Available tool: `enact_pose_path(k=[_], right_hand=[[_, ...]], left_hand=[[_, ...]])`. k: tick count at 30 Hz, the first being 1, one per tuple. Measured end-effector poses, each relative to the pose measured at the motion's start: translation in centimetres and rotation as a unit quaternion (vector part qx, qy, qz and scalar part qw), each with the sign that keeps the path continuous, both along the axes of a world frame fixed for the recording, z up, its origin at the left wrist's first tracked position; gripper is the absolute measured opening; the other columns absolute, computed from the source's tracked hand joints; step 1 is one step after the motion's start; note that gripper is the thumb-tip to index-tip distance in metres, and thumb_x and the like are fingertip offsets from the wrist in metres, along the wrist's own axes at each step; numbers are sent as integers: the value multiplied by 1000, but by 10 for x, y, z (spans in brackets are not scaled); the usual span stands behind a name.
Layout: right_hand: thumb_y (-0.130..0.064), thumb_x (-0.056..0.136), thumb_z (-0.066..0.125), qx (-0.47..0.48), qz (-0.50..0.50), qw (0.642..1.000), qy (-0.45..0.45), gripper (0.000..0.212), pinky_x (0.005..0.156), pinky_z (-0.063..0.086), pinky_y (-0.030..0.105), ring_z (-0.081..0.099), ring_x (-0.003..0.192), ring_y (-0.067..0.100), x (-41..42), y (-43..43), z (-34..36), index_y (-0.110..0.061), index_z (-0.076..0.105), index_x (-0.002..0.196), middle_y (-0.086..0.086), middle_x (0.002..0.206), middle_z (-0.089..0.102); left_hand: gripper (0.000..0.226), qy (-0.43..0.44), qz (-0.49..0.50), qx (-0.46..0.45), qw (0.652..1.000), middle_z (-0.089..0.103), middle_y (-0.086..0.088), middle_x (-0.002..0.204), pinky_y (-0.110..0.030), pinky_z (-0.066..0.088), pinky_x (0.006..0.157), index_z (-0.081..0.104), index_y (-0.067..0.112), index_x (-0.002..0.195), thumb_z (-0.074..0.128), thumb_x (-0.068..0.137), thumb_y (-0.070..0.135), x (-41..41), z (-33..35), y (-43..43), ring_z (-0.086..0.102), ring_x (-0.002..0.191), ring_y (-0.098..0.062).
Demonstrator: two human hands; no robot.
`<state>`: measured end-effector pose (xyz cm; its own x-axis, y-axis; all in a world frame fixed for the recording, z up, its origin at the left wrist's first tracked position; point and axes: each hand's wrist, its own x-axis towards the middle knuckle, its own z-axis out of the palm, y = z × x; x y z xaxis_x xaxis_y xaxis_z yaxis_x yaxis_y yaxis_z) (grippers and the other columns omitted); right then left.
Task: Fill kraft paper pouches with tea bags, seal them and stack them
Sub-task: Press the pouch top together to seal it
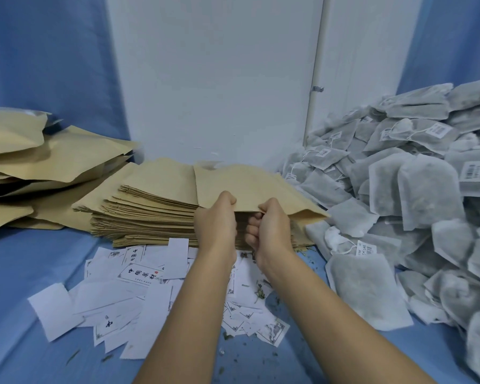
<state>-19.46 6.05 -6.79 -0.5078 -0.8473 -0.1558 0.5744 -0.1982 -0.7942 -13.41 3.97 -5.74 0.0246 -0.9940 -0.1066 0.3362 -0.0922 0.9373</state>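
Blue-draped counter (39,259), white wall behind.
Left hand (215,220) and right hand (269,225) pinch the near edge of the top kraft pouch (250,184), at 12 o'clock on the flat stack (150,217), probably to part its mouth; tea bags (399,189) heap handy at 3 o'clock.

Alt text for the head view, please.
Left hand and right hand grip a kraft pouch by its near edge above a stack of flat pouches. Tea bags are heaped at right, puffier pouches at left, paper labels scattered in front.
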Motion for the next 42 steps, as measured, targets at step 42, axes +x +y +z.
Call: enact_pose_path(k=[42], right_hand=[[-16, 84, 42, 30, 130, 990, 52, 37, 29, 15, 15, 20, 29, 6, -8, 2, -5, -11, 47, 48, -3, 36, 38]], left_hand=[[28, -37, -153, 18, 987, 35, 4, 35, -13, 16, 32, 45, 9, 58, 52, 85, 10, 7, -1, 1, 25, 29, -7]])
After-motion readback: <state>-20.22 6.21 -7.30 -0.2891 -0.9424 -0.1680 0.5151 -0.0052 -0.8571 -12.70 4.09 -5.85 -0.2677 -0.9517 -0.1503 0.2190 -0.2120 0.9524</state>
